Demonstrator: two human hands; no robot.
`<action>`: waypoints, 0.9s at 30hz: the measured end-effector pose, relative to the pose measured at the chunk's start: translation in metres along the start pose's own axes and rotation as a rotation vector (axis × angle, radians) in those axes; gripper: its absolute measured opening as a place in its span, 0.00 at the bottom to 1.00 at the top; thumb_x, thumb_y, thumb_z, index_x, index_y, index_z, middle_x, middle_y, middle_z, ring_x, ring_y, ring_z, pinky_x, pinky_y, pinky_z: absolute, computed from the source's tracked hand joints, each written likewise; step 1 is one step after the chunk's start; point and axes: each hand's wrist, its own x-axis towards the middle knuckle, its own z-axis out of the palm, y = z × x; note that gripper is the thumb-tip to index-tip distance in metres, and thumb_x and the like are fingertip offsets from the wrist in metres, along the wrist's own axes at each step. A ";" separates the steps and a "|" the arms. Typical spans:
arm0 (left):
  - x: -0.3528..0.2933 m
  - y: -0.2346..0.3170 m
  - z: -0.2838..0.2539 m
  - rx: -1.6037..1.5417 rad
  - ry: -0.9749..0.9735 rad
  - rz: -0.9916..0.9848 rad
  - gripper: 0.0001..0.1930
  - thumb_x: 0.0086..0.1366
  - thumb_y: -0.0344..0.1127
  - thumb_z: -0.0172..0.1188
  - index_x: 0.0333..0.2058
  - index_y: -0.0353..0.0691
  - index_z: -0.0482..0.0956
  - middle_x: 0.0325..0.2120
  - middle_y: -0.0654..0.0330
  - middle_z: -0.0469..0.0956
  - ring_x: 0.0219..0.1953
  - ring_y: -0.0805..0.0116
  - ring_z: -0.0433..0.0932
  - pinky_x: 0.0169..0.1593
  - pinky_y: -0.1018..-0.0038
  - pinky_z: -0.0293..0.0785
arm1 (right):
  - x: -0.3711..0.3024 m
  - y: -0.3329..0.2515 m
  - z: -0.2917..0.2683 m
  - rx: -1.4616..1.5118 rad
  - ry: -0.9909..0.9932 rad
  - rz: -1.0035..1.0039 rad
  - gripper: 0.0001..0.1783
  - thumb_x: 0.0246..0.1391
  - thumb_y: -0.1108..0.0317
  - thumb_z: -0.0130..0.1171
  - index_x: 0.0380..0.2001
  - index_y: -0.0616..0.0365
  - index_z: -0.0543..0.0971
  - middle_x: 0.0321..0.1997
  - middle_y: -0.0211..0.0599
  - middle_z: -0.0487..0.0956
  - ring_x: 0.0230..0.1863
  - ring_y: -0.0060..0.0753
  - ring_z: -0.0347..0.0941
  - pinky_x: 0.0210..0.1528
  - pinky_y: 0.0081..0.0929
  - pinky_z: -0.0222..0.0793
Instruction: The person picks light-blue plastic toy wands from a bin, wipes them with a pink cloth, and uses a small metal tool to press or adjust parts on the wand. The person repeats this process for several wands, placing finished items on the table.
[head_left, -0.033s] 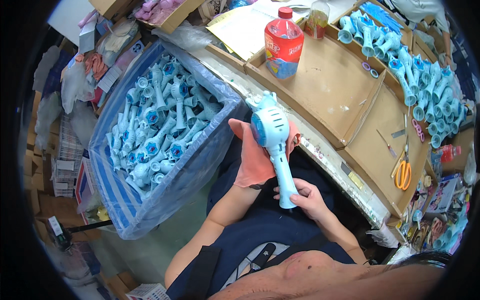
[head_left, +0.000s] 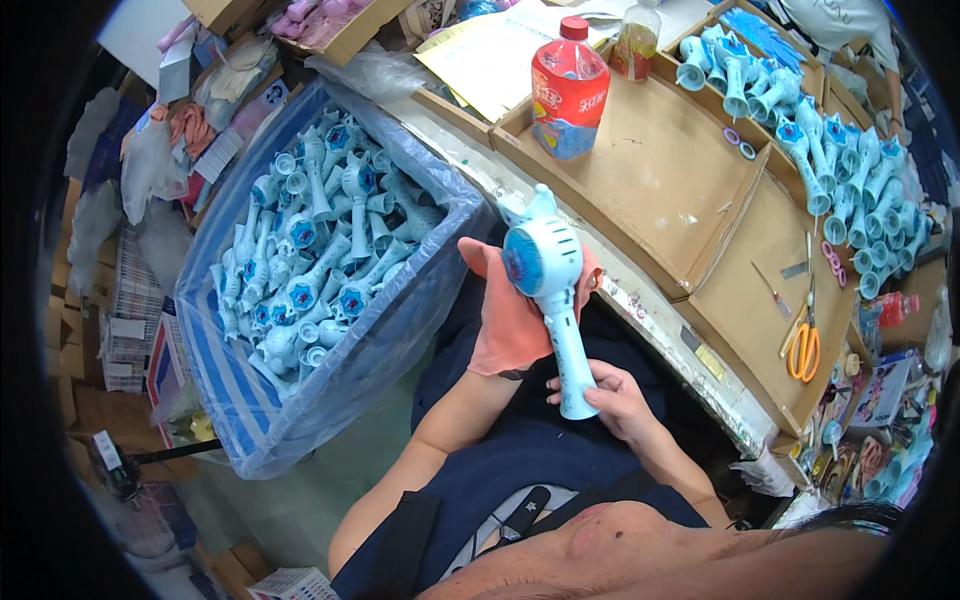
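A light-blue plastic handheld toy [head_left: 554, 262], with a round slotted head, a darker blue disc on its face and a flared handle, is held slantwise in front of me. My left hand [head_left: 508, 335] cups the head from beneath through a salmon cloth [head_left: 492, 318], which hides its fingers. At the handle's lower end, my right hand [head_left: 612, 397] grips with thumb and fingers. To the left, a blue-striped bin [head_left: 250, 415] lined with clear plastic holds many similar toys [head_left: 300, 265].
Shallow cardboard trays [head_left: 640, 180] cover the bench, carrying a red-labelled bottle [head_left: 570, 90], orange-handled scissors [head_left: 804, 350] and small purple rings [head_left: 740, 142]. More blue toys [head_left: 850, 170] stand crowded at the right. Another person [head_left: 850, 35] is at the far upper right.
The toy has turned slightly about its length, so more of the blue disc shows. Both hands stay in nearly the same place.
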 end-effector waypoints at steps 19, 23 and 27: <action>-0.048 0.009 -0.010 0.509 0.167 0.035 0.22 0.77 0.47 0.40 0.57 0.37 0.71 0.52 0.55 0.78 0.55 0.63 0.77 0.60 0.68 0.71 | 0.027 -0.001 0.019 -0.338 0.149 0.092 0.29 0.70 0.39 0.48 0.40 0.60 0.73 0.25 0.37 0.76 0.21 0.31 0.75 0.28 0.29 0.75; -0.049 0.010 -0.016 0.540 0.159 0.055 0.21 0.75 0.44 0.44 0.56 0.37 0.71 0.50 0.54 0.78 0.53 0.61 0.77 0.58 0.67 0.71 | 0.027 0.002 0.020 -0.349 0.207 0.112 0.30 0.69 0.39 0.48 0.40 0.60 0.73 0.25 0.38 0.76 0.21 0.31 0.76 0.27 0.29 0.75; -0.051 0.009 -0.019 0.585 0.155 0.069 0.20 0.72 0.42 0.48 0.56 0.37 0.72 0.49 0.54 0.78 0.52 0.59 0.77 0.57 0.66 0.71 | 0.028 0.002 0.020 -0.378 0.217 0.115 0.30 0.69 0.39 0.48 0.40 0.60 0.73 0.25 0.38 0.77 0.21 0.30 0.76 0.27 0.29 0.75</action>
